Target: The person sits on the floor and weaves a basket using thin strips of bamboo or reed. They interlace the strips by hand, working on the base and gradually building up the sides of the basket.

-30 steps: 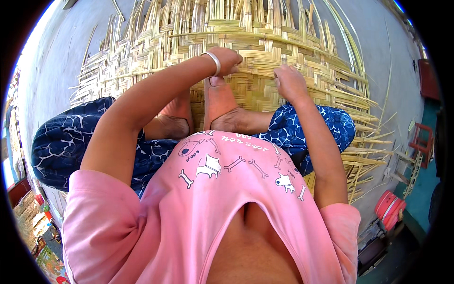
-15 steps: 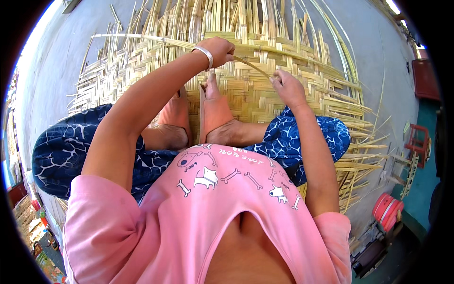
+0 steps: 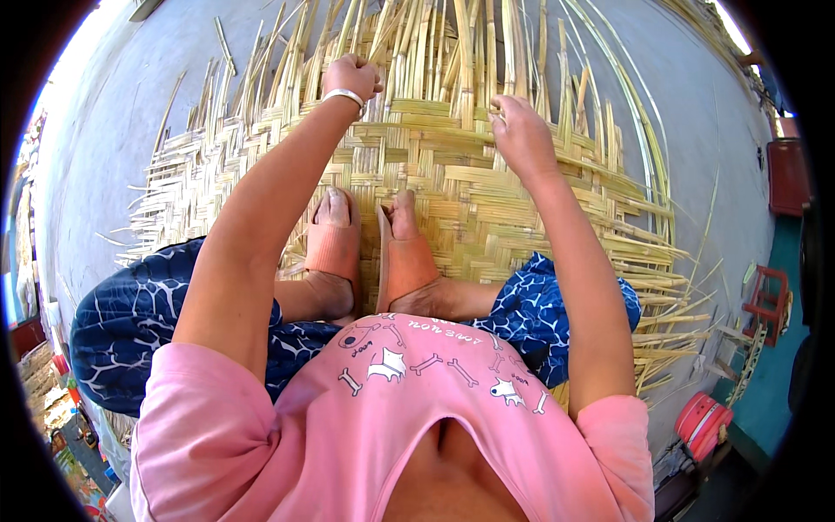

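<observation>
A half-woven mat (image 3: 461, 187) of flat yellow-green strips, seemingly split bamboo or cane, lies under my feet. At its far part, left of the middle, my left hand (image 3: 352, 76) is closed at the base of the loose lengthwise strips (image 3: 426, 56); it appears to grip a slanting one. To the right, my right hand (image 3: 524, 130) hovers over the weave with its fingers curled together; what they hold, if anything, is hidden. A greenish crosswise strip (image 3: 417, 132) lies over the mat between the two hands.
My feet in orange sandals (image 3: 410, 265) press on the mat's near part. Loose strip ends fan out at the far and right edges. Grey floor (image 3: 113, 113) surrounds it. On the right are a pink round container (image 3: 703, 426) and a small red frame (image 3: 767, 294).
Both hands have moved farther away and the left one leftward. The bent strip that was held between them is no longer stretched there; a strip now lies across the weave.
</observation>
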`<action>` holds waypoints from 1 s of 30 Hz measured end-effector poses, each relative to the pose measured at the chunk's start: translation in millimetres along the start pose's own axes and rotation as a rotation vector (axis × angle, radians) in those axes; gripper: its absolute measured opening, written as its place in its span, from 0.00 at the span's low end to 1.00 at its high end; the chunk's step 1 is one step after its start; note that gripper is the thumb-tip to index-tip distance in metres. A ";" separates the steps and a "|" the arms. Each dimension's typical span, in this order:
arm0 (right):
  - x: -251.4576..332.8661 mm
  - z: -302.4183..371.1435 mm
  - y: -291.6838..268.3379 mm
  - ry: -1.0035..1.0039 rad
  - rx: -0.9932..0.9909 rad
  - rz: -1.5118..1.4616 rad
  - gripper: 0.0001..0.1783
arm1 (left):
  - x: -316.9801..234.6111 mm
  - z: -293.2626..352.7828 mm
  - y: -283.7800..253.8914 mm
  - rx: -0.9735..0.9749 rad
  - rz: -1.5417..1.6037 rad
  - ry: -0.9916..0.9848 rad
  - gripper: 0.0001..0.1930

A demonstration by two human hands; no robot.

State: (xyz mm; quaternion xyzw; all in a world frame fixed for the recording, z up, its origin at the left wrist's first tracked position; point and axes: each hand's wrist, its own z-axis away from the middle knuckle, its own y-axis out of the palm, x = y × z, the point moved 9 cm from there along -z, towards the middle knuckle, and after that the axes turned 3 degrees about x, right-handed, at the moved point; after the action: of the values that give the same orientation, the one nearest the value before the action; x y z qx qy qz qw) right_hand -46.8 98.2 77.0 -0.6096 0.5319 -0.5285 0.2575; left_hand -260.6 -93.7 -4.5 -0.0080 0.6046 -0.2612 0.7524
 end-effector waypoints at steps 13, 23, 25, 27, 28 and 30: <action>-49.8 -91.0 99.9 0.357 0.326 -0.046 0.12 | 41.9 -109.9 -17.8 0.125 -0.403 0.090 0.16; -15.5 -98.1 77.3 0.272 0.417 0.179 0.13 | 15.5 -84.0 -51.1 -0.066 -0.712 0.109 0.15; -19.5 -97.3 77.8 0.288 0.443 0.224 0.14 | -4.7 -71.7 -41.2 -0.034 -0.790 0.112 0.16; -28.4 -99.4 79.2 0.288 0.435 0.238 0.15 | 1.7 -74.9 -35.8 0.009 -0.755 0.085 0.16; -30.6 -99.2 83.1 0.285 0.456 0.243 0.15 | 6.1 -77.9 -34.6 0.030 -0.737 0.072 0.16; -43.7 -95.5 93.5 0.292 0.497 0.258 0.17 | 19.5 -79.9 -38.8 0.006 -0.535 0.035 0.18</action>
State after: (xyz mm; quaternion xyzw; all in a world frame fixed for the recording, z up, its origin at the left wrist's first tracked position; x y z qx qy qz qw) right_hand -164.2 133.9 8.4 -0.3730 0.4908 -0.6873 0.3843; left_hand -345.9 -110.9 -30.9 -0.1606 0.5932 -0.4527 0.6460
